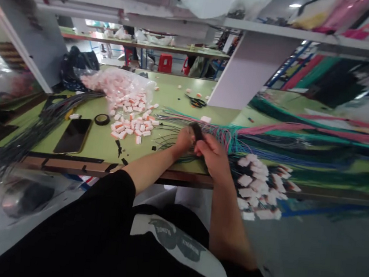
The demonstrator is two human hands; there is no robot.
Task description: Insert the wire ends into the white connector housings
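Close together over the front of the bench, my left hand [184,141] and my right hand [216,157] are both closed. Between their fingertips is a short dark piece [196,131] that looks like black tape, pinched by my right hand. The fingers of my left hand are curled beside it; what they grip is hidden. Loose thin wires [168,130] fan out to the left of my hands and under them. On the right lies a bundle of pink, green and dark wires [272,130]. White connectors [256,182] cluster beside my right forearm, over the bench edge.
White and orange connectors [134,126] lie heaped before an open plastic bag [127,85]. A roll of black tape [101,119], a phone [73,136] and dark wires [50,116] are on the left. Scissors [196,101] lie behind my hands, near a white upright panel [248,70].
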